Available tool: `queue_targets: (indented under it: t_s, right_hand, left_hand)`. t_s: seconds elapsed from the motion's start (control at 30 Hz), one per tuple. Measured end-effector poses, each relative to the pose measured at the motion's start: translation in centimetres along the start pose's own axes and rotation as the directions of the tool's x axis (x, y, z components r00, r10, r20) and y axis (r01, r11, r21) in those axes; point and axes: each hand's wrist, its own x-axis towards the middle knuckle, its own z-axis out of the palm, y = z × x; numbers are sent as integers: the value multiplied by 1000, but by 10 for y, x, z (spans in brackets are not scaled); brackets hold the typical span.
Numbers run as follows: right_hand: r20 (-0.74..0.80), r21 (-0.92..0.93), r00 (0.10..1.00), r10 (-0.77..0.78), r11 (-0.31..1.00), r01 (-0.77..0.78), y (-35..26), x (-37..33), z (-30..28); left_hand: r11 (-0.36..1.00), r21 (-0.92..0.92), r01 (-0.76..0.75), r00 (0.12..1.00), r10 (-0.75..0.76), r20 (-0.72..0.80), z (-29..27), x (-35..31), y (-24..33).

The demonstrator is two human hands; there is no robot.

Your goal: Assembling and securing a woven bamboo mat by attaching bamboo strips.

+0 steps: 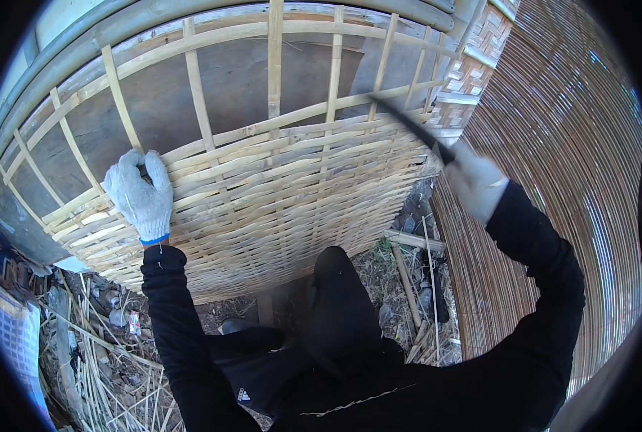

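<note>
A panel of woven bamboo strips [263, 194] stands in front of me, tightly woven below, with bare upright slats [274, 65] and a few loose cross strips above. My left hand [139, 193], in a white knit glove with a blue cuff, is closed at the panel's upper woven edge, thumb and finger pinching a bamboo strip [180, 151] beside an upright. To the right, my gloved right hand [474, 180] grips the handle of a dark, long-bladed knife [411, 124]. The blade slants up and left, its tip over a cross strip; it is blurred, and contact cannot be made out.
On the right rises a wall of thin brown slats [544, 180]. Dark boards [242, 79] and bamboo poles [141, 21] back the panel. Cut strips and litter [112, 360] cover the ground at lower left, near a checked cloth [11, 331]. My knee [339, 277] is close to the panel.
</note>
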Motion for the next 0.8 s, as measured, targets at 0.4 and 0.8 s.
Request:
queue_targets:
  t_s: [0.4, 0.8]
  right_hand:
    - [-258, 82, 966, 28, 997, -7, -5, 14, -6]
    - [9, -172, 999, -38, 984, 39, 10, 21, -16]
  left_hand:
    - [999, 24, 41, 997, -43, 60, 0, -9, -10]
    - [1000, -1, -7, 1000, 7, 18, 0, -5, -7]
